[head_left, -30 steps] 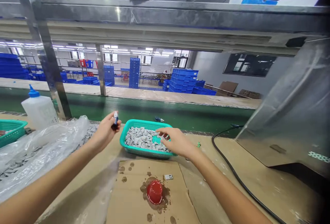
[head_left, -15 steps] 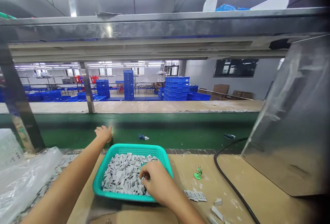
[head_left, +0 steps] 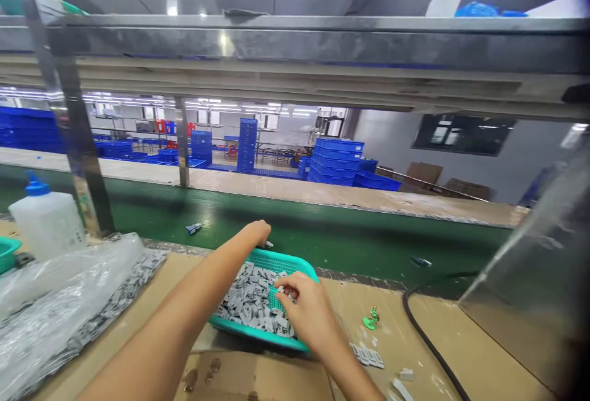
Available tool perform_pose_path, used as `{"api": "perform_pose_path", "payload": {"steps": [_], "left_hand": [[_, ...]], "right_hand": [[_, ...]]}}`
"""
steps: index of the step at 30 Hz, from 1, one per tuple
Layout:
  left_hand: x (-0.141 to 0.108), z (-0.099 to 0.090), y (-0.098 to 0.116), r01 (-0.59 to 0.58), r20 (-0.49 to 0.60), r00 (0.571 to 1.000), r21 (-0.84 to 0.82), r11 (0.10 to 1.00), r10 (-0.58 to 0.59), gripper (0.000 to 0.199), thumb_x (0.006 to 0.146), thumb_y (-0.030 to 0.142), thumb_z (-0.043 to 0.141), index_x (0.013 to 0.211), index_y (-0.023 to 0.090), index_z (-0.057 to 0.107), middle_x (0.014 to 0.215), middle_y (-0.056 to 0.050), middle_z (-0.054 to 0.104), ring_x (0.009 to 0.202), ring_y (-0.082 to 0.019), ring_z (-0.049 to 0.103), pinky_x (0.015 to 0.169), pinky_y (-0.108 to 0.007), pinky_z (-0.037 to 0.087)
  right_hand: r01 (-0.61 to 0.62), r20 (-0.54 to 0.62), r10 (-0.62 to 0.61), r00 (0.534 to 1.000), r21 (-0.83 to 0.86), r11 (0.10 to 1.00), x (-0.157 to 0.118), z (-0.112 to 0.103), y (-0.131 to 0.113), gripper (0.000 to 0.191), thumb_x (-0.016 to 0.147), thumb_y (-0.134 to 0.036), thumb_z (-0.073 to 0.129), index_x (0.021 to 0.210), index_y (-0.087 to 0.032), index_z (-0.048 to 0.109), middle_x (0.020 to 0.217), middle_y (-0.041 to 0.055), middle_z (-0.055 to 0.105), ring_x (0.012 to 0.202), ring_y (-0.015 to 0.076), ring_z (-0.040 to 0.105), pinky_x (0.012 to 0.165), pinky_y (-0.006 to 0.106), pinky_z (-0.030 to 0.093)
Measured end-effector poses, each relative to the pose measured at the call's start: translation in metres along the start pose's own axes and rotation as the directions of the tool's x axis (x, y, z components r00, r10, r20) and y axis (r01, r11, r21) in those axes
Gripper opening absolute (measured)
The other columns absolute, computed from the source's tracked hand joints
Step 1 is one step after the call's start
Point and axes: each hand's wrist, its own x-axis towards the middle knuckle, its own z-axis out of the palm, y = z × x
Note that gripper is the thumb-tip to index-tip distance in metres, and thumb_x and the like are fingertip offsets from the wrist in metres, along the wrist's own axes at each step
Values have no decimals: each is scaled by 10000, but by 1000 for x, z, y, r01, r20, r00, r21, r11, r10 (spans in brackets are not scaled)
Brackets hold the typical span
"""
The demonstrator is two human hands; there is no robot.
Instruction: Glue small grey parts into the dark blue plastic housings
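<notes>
A teal basket [head_left: 271,341] full of small grey plastic parts [head_left: 253,296] stands on the cardboard-covered bench. Above the right side of the basket is my right hand [head_left: 302,302], its fingers curled and pinched around a small light grey part. My left hand [head_left: 259,233] reaches over the basket's far edge to the green belt [head_left: 332,247]; its fingers are bent down beside a small piece [head_left: 268,244], and their tips are hidden. Another dark blue and white piece [head_left: 193,229] lies on the belt to the left, and one more [head_left: 421,262] to the right.
Clear plastic bag [head_left: 92,290] of grey parts and a white bottle [head_left: 48,219] at left. Right of the basket: green figurine [head_left: 371,318], row of grey parts [head_left: 367,356], black cable [head_left: 428,342], metal panel [head_left: 530,253]. Metal posts [head_left: 76,142] rise beyond the bench.
The view has turned and tilted. My left hand has moved right along the belt, from the basket's far left corner to a small piece behind it. My right hand stays over the basket.
</notes>
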Motion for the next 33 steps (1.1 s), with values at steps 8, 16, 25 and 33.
{"api": "perform_pose_path", "payload": {"steps": [8, 16, 25, 33], "left_hand": [[-102, -3, -11, -141, -384, 923, -314, 939, 10, 172, 806, 226, 453, 939, 129, 502, 896, -58, 549, 806, -164, 518, 694, -313, 422], [-222, 50, -11, -308, -309, 951, -937, 164, 20, 260, 600, 232, 621, 637, 180, 369, 632, 59, 416, 611, -85, 418, 575, -208, 341], [-233, 50, -15, -10, -132, 950, -919, -395, 284, 335, 551, 109, 695, 592, 167, 367, 625, 34, 569, 663, -91, 566, 733, -266, 448], [-248, 38, -14, -17, -104, 947, -961, -275, 305, 338, 520, 88, 703, 559, 165, 377, 598, 26, 601, 603, -92, 580, 756, -308, 471]], "right_hand": [[29, -54, -31, 998, -30, 999, 0, -5, -6, 128, 635, -178, 616, 549, -158, 523, 492, -54, 406, 474, 102, 417, 433, 193, 311], [305, 26, -304, 952, -58, 951, -25, -11, -69, 172, 594, 5, 504, 600, -166, 504, 608, -29, 456, 574, 109, 417, 515, 208, 297], [327, 81, -330, 941, 39, 944, -65, -47, -98, 167, 726, -103, 565, 856, -207, 579, 797, 8, 579, 716, 135, 538, 612, 230, 456], [448, 17, -448, 894, -21, 894, -82, -53, -103, 183, 771, -86, 532, 827, -217, 647, 842, 18, 649, 798, 144, 594, 716, 257, 495]]}}
